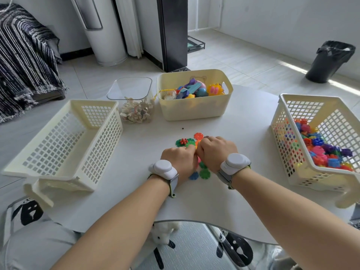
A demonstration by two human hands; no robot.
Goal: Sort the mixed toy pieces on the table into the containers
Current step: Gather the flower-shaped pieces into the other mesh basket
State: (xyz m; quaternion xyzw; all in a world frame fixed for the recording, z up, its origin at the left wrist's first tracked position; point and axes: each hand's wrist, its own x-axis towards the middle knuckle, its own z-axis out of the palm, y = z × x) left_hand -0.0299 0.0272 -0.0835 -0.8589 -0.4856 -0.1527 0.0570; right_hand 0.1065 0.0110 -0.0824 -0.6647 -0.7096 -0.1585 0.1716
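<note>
The left hand [180, 158] and right hand [215, 151] are meeting knuckle to knuckle at the middle of the table [136, 191], both lying palm down with the fingers curling under onto a small scatter of discs [204, 173]; the fingertips are hiding beneath the knuckles, so I cannot tell whether either hand is pinching a disc or only pressing on the scatter. Green and orange discs are peeking out just beyond the fingers; a pink one is showing in the gap between the hands; green and blue ones are lying by the wrists. Both forearms are reaching in bare from the near edge and converging, each wrist wearing a white band [162, 168].

Four containers are ringing the scatter. The left basket [64, 137], a cream lattice one, is sitting well apart from the hands, its near end hanging over the table edge; the tub [129, 88], clear, is standing beyond it, holding pale wooden blocks [134, 114] in its lower part; the bin [194, 110], cream and solid-walled, is standing just beside the tub on its right, holding mixed toys [194, 90] in purple, blue and yellow; the right basket [331, 106], another lattice one, is sitting at the right edge, holding a heap [321, 151] of many-coloured discs like those on the table. A tiny dark bead [183, 128] is lying between the bin and the scatter.
</note>
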